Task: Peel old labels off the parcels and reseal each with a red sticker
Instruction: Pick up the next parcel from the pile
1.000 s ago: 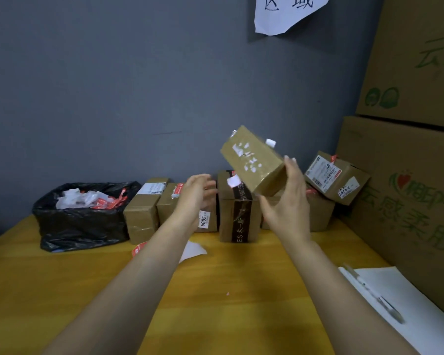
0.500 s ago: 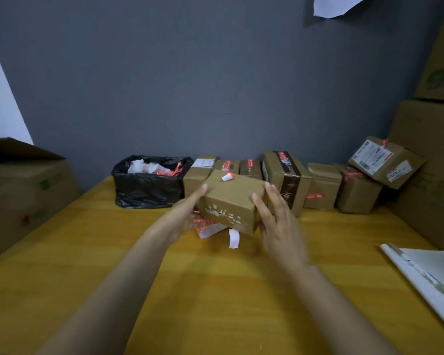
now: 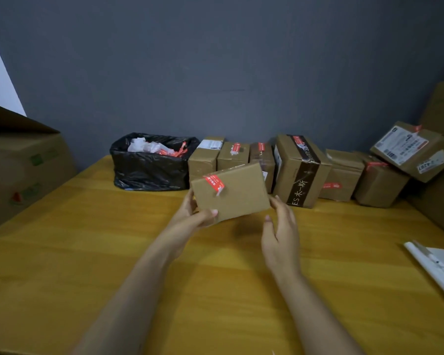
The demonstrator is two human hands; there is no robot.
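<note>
A parcel (image 3: 236,193) is held tilted just above the table (image 3: 87,252), in front of a row of boxes (image 3: 300,170). A red sticker (image 3: 214,182) is stuck near its upper left corner, with one end lifted. The lower left corner is gripped by the left hand (image 3: 192,216), thumb on the front face. The right hand (image 3: 280,231) is held loose at the right edge; whether it touches cannot be told. A black bag (image 3: 149,167) of scraps is set left of the row.

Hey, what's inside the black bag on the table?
The black bag shows crumpled white paper and red sticker scraps on top; whatever lies deeper is covered.
</note>
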